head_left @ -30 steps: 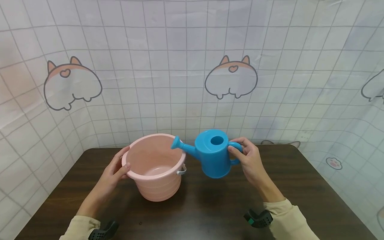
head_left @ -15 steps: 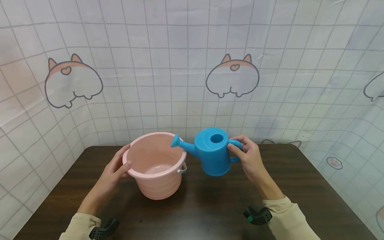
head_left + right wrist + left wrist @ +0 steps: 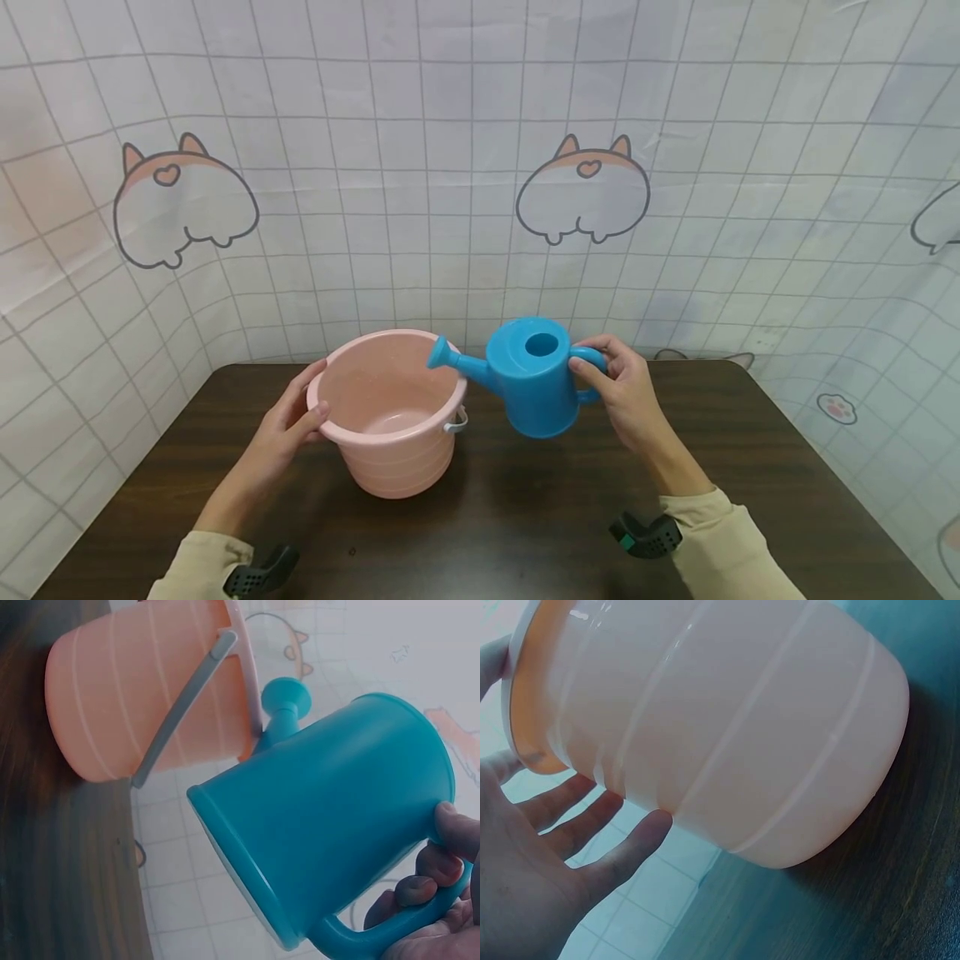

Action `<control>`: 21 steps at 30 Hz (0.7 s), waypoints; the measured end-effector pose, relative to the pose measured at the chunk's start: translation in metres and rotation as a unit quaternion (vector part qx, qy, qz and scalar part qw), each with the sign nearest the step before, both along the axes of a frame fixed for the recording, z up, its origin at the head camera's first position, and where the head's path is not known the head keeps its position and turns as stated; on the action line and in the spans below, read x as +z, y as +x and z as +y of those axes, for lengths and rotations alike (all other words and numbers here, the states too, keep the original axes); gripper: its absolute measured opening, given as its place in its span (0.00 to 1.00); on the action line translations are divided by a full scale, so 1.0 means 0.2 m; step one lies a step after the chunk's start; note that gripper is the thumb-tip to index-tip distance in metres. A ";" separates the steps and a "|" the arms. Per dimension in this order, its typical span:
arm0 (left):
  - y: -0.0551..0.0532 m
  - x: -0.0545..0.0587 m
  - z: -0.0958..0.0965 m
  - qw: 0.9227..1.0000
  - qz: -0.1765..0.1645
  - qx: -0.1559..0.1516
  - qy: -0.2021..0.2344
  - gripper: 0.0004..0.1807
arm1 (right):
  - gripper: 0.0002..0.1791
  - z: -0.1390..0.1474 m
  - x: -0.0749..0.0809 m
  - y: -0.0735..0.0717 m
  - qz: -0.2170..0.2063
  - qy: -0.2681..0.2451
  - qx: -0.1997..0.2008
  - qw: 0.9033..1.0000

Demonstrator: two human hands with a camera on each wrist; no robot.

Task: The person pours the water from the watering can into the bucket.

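Note:
A pink plastic bucket (image 3: 393, 458) stands on the dark wooden table, its mouth facing up. My left hand (image 3: 281, 425) grips its left side at the rim, thumb over the edge; in the left wrist view the fingers (image 3: 634, 844) touch the outer wall. My right hand (image 3: 622, 392) holds a blue watering can (image 3: 536, 383) by its handle (image 3: 394, 926), fingers curled through the loop. The can hangs above the table, leaning slightly leftward, its spout (image 3: 446, 357) reaching over the bucket's right rim. The can's inside is too dark to make out.
A light grey bail handle (image 3: 184, 705) hangs down the bucket's right side. White grid-patterned cloth (image 3: 465, 192) with cartoon corgi prints surrounds the dark table (image 3: 480, 542) at the back and sides. Dark bands (image 3: 647, 535) sit at both wrists.
The head view has shifted very slightly, with everything a little higher in it. Both hands, the bucket and the watering can keep nearly the same places relative to one another.

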State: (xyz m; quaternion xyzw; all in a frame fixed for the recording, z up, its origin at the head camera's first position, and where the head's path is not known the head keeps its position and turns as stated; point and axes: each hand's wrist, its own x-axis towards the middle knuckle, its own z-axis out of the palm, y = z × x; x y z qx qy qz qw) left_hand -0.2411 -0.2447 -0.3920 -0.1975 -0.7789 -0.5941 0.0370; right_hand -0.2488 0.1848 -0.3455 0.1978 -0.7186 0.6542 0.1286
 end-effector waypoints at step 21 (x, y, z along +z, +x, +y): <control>0.00 0.01 0.00 1.000 -0.004 -0.002 -0.003 0.30 | 0.13 0.00 0.05 -0.01 0.016 0.048 0.000 0.999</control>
